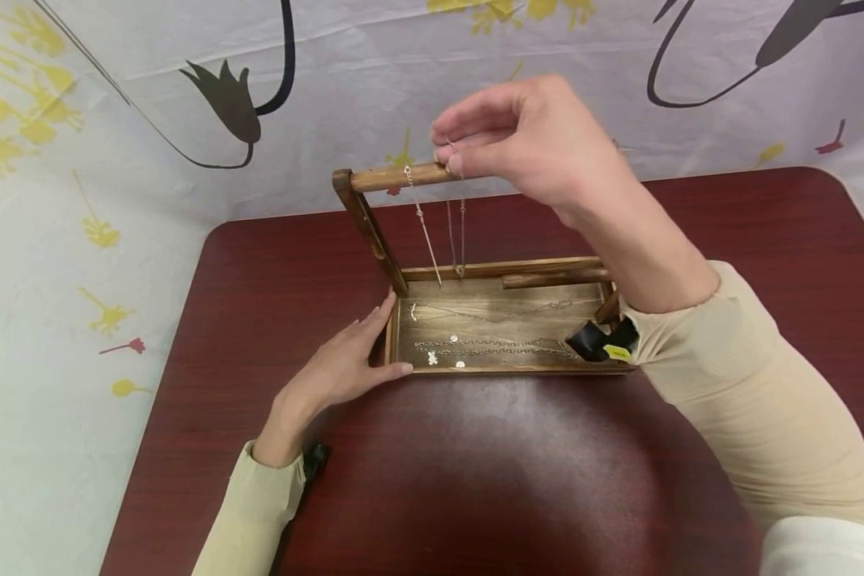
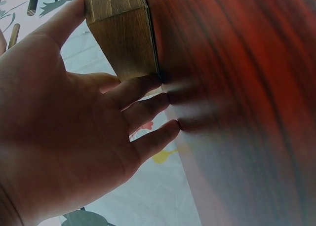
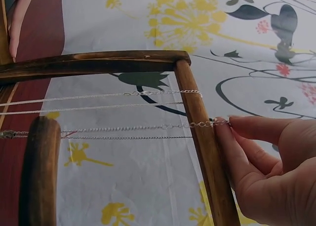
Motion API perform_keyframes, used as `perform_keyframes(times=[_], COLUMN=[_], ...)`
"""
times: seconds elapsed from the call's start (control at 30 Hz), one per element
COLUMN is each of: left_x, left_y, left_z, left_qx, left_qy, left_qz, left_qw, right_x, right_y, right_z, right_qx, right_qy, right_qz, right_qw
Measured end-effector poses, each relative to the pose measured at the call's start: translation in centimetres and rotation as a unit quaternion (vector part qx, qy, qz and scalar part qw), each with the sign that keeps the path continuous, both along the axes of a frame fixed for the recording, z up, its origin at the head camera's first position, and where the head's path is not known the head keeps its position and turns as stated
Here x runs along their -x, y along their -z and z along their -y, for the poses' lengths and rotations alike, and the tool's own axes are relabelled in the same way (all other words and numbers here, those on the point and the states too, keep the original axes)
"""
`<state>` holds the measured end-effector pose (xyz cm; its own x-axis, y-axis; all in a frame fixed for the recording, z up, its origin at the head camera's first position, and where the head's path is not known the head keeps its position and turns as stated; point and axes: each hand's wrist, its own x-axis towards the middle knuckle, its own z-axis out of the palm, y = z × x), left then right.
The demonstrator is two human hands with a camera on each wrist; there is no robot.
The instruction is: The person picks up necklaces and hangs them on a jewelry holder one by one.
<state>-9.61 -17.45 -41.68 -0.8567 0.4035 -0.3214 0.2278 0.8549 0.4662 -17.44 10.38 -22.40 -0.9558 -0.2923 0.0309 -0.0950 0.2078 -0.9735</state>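
Note:
A wooden jewelry stand has a tray base and a raised bar. My right hand is at the bar, pinching the end of a silver necklace between thumb and fingertip. That necklace drapes over the bar and hangs down towards the tray. Left of it, another thin necklace hangs over the same bar. With fingers straight and spread, my left hand touches the tray's left end; in the left wrist view, fingertips meet the wood and the table.
Inside the tray lie a fine chain and a thicker chain with small pendants. A lower wooden bar crosses the tray's back right. The dark red table meets a patterned cloth behind.

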Motion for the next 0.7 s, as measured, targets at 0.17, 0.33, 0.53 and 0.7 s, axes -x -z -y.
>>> perform_keyframes(times=[0.17, 0.33, 0.53, 0.7], left_x=[0.03, 0.06, 0.07, 0.04], left_y=[0.04, 0.08, 0.07, 0.02], left_z=[0.01, -0.01, -0.01, 0.0], left_qx=[0.002, 0.001, -0.001, 0.002], left_qy=[-0.001, -0.001, 0.001, 0.003], left_qz=[0.001, 0.003, 0.001, -0.003], left_qw=[1.0, 1.0, 1.0, 1.0], right_x=[0.24, 0.27, 0.32, 0.39], right_y=[-0.21, -0.3, -0.4, -0.46], right_z=[0.35, 0.43, 0.41, 0.31], right_qx=[-0.017, -0.04, -0.114, -0.151], right_qy=[0.012, 0.015, 0.016, 0.03], right_qz=[-0.006, -0.021, -0.054, -0.062], right_qw=[1.0, 0.999, 0.992, 0.986])
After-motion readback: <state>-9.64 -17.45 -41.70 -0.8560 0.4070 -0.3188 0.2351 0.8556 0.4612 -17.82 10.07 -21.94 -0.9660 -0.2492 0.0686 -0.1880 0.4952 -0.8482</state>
